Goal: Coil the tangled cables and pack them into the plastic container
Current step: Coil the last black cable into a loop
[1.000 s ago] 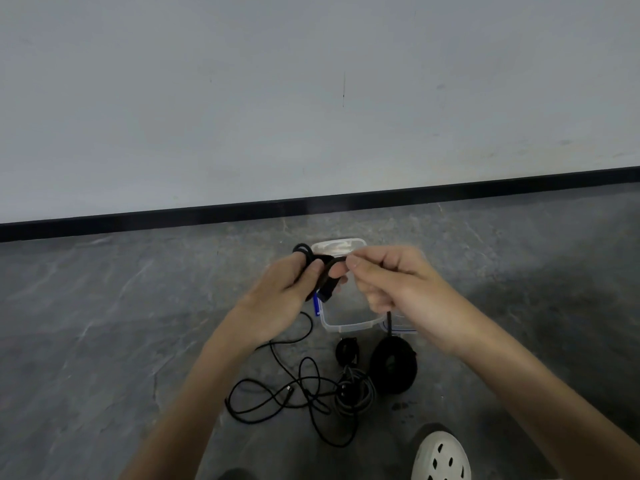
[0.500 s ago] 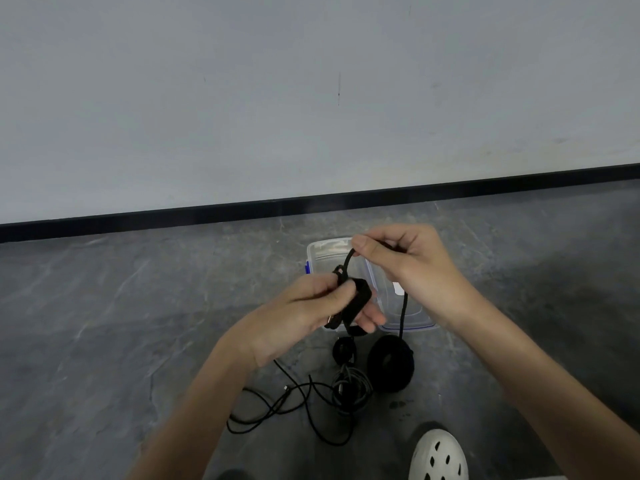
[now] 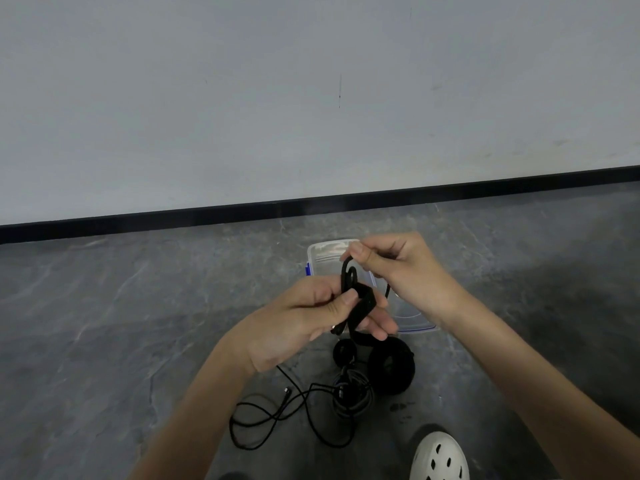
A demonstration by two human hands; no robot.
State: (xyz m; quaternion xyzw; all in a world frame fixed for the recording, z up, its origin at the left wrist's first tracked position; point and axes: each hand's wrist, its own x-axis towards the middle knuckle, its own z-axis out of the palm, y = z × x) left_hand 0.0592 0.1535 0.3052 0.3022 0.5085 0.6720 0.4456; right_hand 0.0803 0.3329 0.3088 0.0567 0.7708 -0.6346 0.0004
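Grips a short, thick black cable in the left hand, thumb laid across the folded turns and the other fingers curled underneath, up in the air over the near end of a clear rectangular plastic container with blue clips. Pinches a loop of that same cable between thumb and forefinger of the right hand, just above and to the right of the left hand, with the remaining fingers folded in toward the palm. Holds the two hands close together, the loop arching up from the gripped bundle to the pinch. Lets a further strand hang below the right hand, in front of the container, and a small pale plug tip poke out under the left thumb. Looks down on the container lying flat on a grey, stone-veined floor, not far from a black skirting strip at the foot of a plain pale wall; cannot tell whether a lid is on it, nor what lies inside. Has on the floor, just on the near side of the container, a large flat coil of black cable with a smaller black coil just beside it on the left, and nearer still a bundled grey cable coil. Sees a thin loose black cable sprawling in tangled loops from that grey coil out to the left, one plug end lying among the loops. Catches a white perforated shoe at the bottom edge, to the right of the cables.
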